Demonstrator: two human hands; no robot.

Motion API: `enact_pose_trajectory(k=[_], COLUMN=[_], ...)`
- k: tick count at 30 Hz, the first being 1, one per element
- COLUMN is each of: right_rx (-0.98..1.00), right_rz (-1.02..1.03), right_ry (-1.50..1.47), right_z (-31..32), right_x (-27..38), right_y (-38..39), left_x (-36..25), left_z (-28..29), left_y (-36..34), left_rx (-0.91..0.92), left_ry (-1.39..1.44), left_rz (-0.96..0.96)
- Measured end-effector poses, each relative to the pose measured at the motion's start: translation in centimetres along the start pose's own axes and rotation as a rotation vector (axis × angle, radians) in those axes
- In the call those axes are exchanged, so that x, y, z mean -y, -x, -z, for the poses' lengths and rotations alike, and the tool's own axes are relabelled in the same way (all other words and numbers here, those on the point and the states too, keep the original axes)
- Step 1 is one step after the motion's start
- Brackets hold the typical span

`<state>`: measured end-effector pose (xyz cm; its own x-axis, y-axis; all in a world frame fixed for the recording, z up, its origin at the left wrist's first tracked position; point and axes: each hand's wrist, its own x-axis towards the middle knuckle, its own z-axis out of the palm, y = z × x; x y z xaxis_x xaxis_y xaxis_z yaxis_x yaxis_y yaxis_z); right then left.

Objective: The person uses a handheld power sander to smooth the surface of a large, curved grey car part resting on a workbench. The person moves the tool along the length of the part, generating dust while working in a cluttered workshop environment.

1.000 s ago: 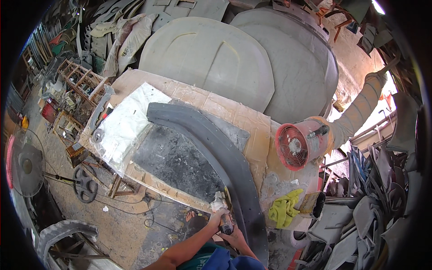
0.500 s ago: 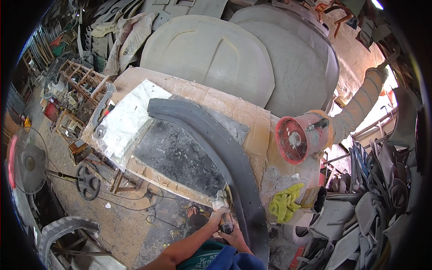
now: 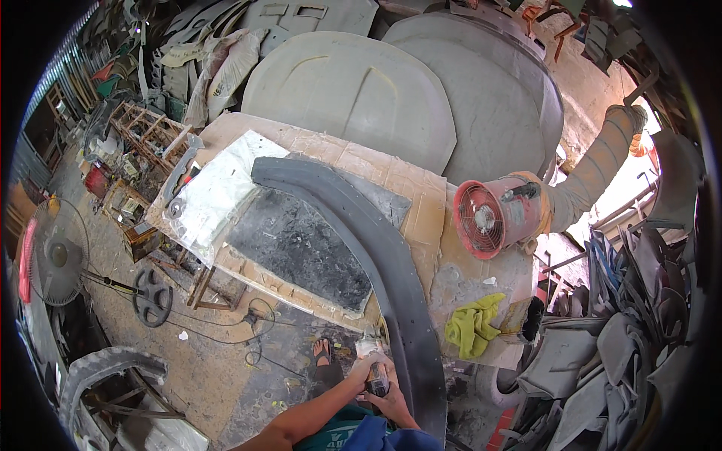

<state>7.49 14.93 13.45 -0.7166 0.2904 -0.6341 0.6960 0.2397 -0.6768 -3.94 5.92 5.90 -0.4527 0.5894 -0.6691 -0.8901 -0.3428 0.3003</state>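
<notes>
A long, curved dark grey panel point(image 3: 387, 278), like a fender flare, lies across the table and runs down past its near edge beside me. An angle grinder point(image 3: 377, 382) is held low by the panel's inner edge, its front end at that edge. My left hand point(image 3: 364, 370) is closed round the front of the grinder. Lower down, my right hand point(image 3: 391, 404) is wrapped about its rear body. The grinder's disc is mostly hidden, so I cannot tell whether it touches the panel.
A cardboard-covered table point(image 3: 421, 180) holds a white sheet point(image 3: 218, 188), a red blower point(image 3: 481, 218) with a ducted hose, and a lime-green cloth point(image 3: 474, 325). Cords point(image 3: 226, 340) trail over the floor near a standing fan point(image 3: 59, 254). Grey panels point(image 3: 571, 361) are piled at right.
The view has shifted slightly, so the whole scene sits a little differently. Both hands keep hold of the grinder at nearly the same spot on the panel's inner edge.
</notes>
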Motion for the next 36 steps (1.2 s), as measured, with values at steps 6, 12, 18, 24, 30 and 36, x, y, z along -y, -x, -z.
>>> enact_pose_trajectory(k=[6, 12, 18, 24, 30, 36], right_rx=[0.034, 0.067, -0.043, 0.064, -0.007, 0.023], right_rz=[-0.016, -0.023, 0.099, 0.014, 0.139, 0.102], right_ry=[-0.029, -0.012, 0.006, -0.01, 0.016, 0.067], right_z=[1.1, 1.6, 0.2, 0.8, -0.5, -0.1], right_x=[3.0, 6.3, 5.1, 10.9, 7.7, 8.4], right_y=[1.1, -0.4, -4.7, -6.3, -9.9, -9.3], left_x=[0.3, -1.4, -5.3, -8.9, -10.7, -10.5], left_z=[0.3, 0.7, -0.3, -0.4, -0.2, 0.0], left_y=[-0.3, -2.3, -3.3, -4.4, -6.0, -5.6], left_rx=[0.001, -0.06, -0.039, -0.024, 0.009, 0.019], left_ry=[0.003, 0.031, 0.105, 0.086, 0.113, 0.089], left_rz=[0.041, 0.043, 0.039, 0.03, 0.061, 0.021])
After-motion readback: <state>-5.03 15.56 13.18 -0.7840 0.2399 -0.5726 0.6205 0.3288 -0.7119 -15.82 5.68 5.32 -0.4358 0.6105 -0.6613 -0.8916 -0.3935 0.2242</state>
